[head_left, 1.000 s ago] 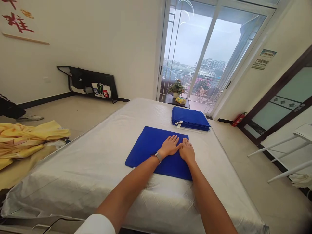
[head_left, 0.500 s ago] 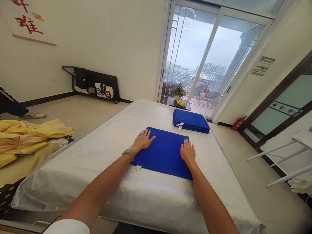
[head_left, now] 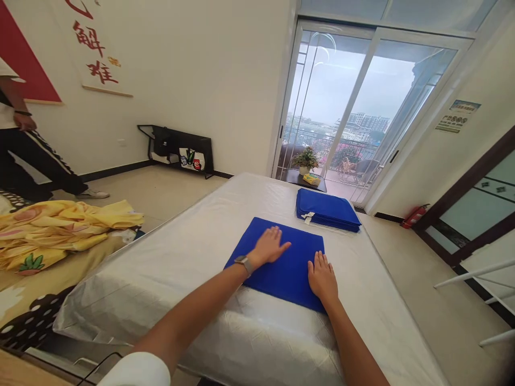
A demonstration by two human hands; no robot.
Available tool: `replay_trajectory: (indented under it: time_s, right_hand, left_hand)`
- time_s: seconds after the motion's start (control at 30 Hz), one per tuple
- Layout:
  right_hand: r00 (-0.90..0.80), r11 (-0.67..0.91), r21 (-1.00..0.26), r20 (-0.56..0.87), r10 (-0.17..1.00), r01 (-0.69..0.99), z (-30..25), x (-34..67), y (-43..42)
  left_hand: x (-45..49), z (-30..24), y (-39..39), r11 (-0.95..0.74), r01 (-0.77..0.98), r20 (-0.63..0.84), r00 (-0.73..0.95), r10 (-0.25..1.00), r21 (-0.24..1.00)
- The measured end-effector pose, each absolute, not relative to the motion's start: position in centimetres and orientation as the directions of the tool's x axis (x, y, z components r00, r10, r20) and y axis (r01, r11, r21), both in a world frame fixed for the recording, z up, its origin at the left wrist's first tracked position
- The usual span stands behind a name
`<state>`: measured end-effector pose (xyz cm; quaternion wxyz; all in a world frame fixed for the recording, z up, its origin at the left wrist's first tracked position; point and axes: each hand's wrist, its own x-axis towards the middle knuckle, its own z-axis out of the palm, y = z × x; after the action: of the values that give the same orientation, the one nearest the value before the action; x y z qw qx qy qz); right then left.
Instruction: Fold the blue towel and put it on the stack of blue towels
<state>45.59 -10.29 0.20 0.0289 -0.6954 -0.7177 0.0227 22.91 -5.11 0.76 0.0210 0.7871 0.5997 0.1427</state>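
Note:
A flat blue folded cloth point(head_left: 295, 281) lies on the plastic-covered mattress point(head_left: 193, 236). My left hand point(head_left: 269, 246), with a watch on its wrist, rests palm down over the middle of the cloth, fingers stretched out and thumb apart. Along the cloth's right edge lies my right hand point(head_left: 323, 277), also flat with straight fingers. Neither hand grips anything. Farther back on the mattress is a neat stack of blue folded cloths point(head_left: 328, 209), with white tags showing at its front left corner.
Crumpled yellow bedding point(head_left: 72, 230) lies at the left. A person point(head_left: 28, 139) stands behind it. A black rack point(head_left: 177, 150) sits by the wall, and a potted plant point(head_left: 306, 161) by the sliding door. At right are a fire extinguisher point(head_left: 415, 215) and white metal legs point(head_left: 475, 273).
My left hand has slid right, from the cloth's left edge to its middle. My right hand stays at the right edge. The view has shifted left and up, bringing the standing person further into sight.

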Motion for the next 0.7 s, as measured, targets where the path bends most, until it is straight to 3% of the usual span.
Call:
replay_trajectory:
  time_s: [0.13, 0.23, 0.4, 0.6, 0.7]
  right_hand:
    - [-0.075, 0.075, -0.032, 0.014, 0.997, 0.997, 0.1, 45.9, -10.4]
    - [-0.081, 0.082, -0.027, 0.018, 0.997, 0.996, 0.1, 46.0, -10.5]
    - [-0.050, 0.051, -0.045, 0.019, 0.999, 0.998, 0.2, 45.7, -10.2]
    - [-0.026, 0.028, -0.102, 0.018, 1.000, 0.994, 0.8, 45.2, -10.6]
    - [-0.037, 0.044, -0.099, 0.074, 0.997, 0.994, 1.7, 44.9, -11.2]
  left_hand:
    - [31.0, 0.1, -6.9, -0.541, 0.806, 0.194, 0.506, 0.840, 0.241]
    - [32.4, -0.3, -7.7, -0.581, 0.776, 0.200, 0.546, 0.813, 0.245]
    - [25.7, 0.0, -8.4, -0.490, 0.839, 0.180, 0.458, 0.871, 0.237]
    - [15.0, -0.1, -11.1, -0.261, 0.943, 0.073, 0.251, 0.965, 0.205]
    - [12.5, -0.6, -12.1, -0.254, 0.952, 0.071, 0.245, 0.967, 0.173]
